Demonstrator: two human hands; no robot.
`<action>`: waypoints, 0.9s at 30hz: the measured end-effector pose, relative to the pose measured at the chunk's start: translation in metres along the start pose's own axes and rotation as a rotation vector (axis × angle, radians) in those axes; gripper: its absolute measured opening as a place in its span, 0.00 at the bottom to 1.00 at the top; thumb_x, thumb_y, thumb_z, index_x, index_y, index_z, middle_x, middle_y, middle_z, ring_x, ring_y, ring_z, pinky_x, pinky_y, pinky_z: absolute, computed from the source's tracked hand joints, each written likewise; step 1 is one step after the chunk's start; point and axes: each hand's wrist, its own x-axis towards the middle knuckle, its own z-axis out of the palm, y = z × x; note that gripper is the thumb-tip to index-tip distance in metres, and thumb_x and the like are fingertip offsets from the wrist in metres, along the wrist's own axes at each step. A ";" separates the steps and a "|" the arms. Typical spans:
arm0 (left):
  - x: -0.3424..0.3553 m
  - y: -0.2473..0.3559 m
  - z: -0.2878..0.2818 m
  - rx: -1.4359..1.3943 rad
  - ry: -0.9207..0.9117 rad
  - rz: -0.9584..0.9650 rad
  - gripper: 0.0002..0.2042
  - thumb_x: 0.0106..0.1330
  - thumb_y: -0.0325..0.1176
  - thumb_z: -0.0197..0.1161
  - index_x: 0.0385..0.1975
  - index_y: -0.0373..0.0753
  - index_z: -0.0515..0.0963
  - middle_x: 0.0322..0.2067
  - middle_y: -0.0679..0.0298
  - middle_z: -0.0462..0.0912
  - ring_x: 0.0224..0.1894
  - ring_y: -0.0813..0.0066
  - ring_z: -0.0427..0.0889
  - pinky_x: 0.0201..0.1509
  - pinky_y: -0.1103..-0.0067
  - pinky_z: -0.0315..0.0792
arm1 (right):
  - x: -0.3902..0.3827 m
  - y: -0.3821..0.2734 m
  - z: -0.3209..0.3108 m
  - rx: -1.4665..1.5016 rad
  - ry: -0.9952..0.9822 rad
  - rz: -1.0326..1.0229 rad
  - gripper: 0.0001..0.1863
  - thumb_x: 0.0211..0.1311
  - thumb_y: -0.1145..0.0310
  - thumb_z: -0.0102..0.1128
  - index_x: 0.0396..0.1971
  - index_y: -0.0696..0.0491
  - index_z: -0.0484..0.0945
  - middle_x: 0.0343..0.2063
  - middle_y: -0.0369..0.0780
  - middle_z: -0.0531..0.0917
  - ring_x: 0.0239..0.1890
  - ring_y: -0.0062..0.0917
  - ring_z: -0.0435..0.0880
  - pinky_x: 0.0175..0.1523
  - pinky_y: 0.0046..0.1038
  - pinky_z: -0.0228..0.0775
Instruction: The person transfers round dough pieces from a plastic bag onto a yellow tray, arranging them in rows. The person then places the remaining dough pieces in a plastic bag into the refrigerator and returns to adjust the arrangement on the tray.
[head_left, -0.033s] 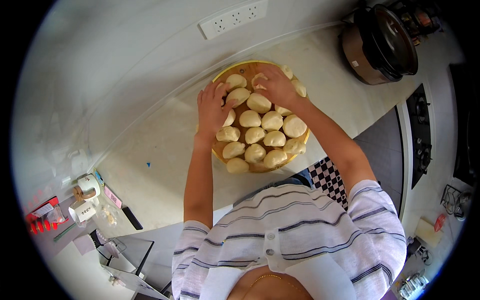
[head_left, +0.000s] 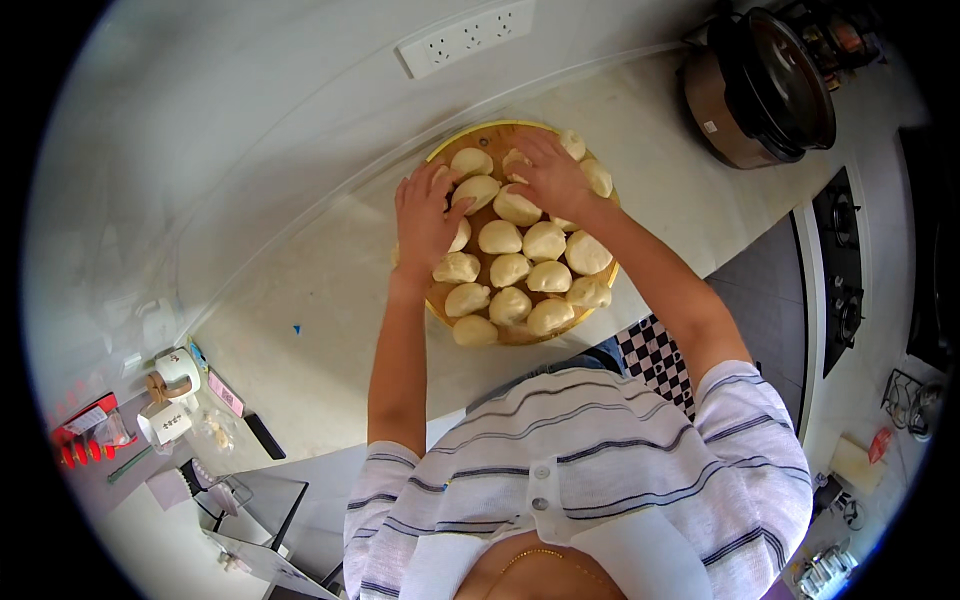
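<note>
Many pale, rounded dough buns sit close together on a round wooden tray with a yellow rim. At the tray's far left, my left hand lies over its edge, fingers and thumb apart. A bun under those fingers is mostly hidden, and the thumb touches the side of an oval bun. My right hand reaches over the far side with fingers spread. Its fingertips rest by a partly covered bun, while its thumb is at a larger bun just nearer to me.
The tray stands on a pale countertop against a white wall with a socket strip. A brown electric cooker stands at far right, near a black gas hob. A white cup and small packets are at left.
My right hand has shifted very slightly, its thumb now on the larger bun. That bun has moved a touch. My left hand stays in place.
</note>
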 end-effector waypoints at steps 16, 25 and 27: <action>-0.046 0.040 0.006 -0.027 -0.198 0.185 0.20 0.58 0.29 0.65 0.52 0.46 0.77 0.50 0.66 0.80 0.52 0.64 0.76 0.58 0.65 0.63 | -0.042 -0.021 0.000 0.138 0.111 0.368 0.18 0.47 0.64 0.71 0.40 0.49 0.79 0.40 0.38 0.80 0.50 0.35 0.75 0.66 0.39 0.56; -0.042 0.043 0.009 -0.032 -0.178 0.144 0.18 0.58 0.27 0.65 0.49 0.45 0.78 0.46 0.67 0.81 0.49 0.65 0.78 0.55 0.67 0.65 | -0.048 -0.022 0.003 0.061 0.107 0.326 0.18 0.47 0.66 0.70 0.40 0.48 0.76 0.36 0.37 0.80 0.48 0.33 0.76 0.67 0.42 0.52; -0.043 0.045 0.012 -0.030 -0.134 0.137 0.17 0.58 0.27 0.65 0.48 0.45 0.78 0.45 0.66 0.81 0.47 0.65 0.78 0.53 0.67 0.66 | -0.050 -0.021 0.002 0.064 0.108 0.313 0.18 0.48 0.66 0.69 0.40 0.49 0.76 0.36 0.37 0.81 0.49 0.33 0.77 0.68 0.42 0.51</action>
